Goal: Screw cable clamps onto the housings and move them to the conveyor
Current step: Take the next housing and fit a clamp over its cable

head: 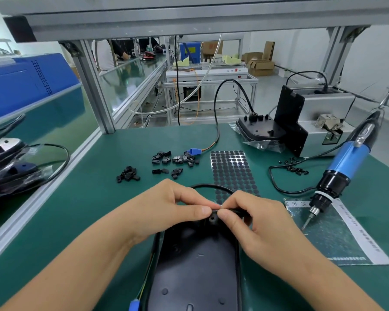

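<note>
A black plastic housing (pixel 195 265) lies on the green mat in front of me, long side towards me. Its black cable (pixel 211 186) loops out behind my fingers. My left hand (pixel 166 207) and my right hand (pixel 252 218) meet at the housing's far end, and both pinch the cable beside a screw boss (pixel 212 219); whether a clamp sits under the fingertips is hidden. Loose black cable clamps (pixel 173 159) lie in small heaps further back on the mat. A blue electric screwdriver (pixel 344 167) hangs at the right, tip down over a foil bag.
Black screws (pixel 294 168) lie near the grey screw feeder (pixel 319 117). A second housing (pixel 259 131) in a plastic bag lies beside it. A sheet of black round pads (pixel 230 167) lies mid-table. The conveyor (pixel 61 122) runs along the left with bagged housings (pixel 7 160) on it.
</note>
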A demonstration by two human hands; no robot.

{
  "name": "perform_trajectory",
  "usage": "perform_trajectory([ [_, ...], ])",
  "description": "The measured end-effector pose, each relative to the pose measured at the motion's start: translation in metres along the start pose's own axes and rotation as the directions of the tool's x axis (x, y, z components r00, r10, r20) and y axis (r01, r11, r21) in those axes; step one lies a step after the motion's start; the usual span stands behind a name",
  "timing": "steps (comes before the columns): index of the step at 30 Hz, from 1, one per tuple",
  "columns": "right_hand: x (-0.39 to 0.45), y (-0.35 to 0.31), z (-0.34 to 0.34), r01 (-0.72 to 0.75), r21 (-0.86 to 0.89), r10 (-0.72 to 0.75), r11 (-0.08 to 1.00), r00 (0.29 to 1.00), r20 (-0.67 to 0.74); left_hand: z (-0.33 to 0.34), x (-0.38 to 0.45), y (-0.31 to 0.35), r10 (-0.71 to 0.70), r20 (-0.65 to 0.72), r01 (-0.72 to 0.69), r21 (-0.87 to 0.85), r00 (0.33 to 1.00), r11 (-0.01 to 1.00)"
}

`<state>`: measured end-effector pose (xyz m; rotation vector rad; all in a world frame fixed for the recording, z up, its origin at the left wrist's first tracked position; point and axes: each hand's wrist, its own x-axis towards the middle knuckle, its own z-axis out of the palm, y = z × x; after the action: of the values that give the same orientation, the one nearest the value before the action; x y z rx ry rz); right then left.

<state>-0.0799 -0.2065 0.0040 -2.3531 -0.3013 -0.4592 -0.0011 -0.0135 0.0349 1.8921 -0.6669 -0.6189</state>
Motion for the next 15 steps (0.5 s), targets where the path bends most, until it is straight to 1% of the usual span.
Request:
perform_trajectory([
  [2, 0.002, 0.003, 0.000, -0.059, 0.082, 0.060, 0.995, 0.998, -0.003, 0.001, 0.003, 0.001, -0.039, -0.065, 0.038, -0.006, 0.997, 0.999],
  [4, 0.004, 0.005, -0.001, -0.097, 0.132, 0.097, 0.986, 0.995, 0.011, 0.003, 0.005, 0.002, -0.039, -0.109, 0.046, 0.065, 0.993, 0.997],
  [7, 0.005, 0.006, 0.001, -0.072, 0.051, 0.070, 0.996, 0.997, 0.039, 0.008, 0.002, 0.001, -0.006, -0.134, 0.031, 0.180, 0.991, 0.983],
  [13, 0.011, 0.008, 0.001, -0.058, 0.025, 0.057, 0.998, 0.997, 0.058, 0.018, -0.003, -0.004, 0.028, -0.262, 0.022, 0.187, 0.965, 0.982],
  [15, 0.011, 0.008, 0.001, -0.056, 0.042, 0.053, 0.998, 0.996, 0.075, 0.019, -0.004, -0.005, 0.027, -0.261, 0.023, 0.189, 0.965, 0.982],
])
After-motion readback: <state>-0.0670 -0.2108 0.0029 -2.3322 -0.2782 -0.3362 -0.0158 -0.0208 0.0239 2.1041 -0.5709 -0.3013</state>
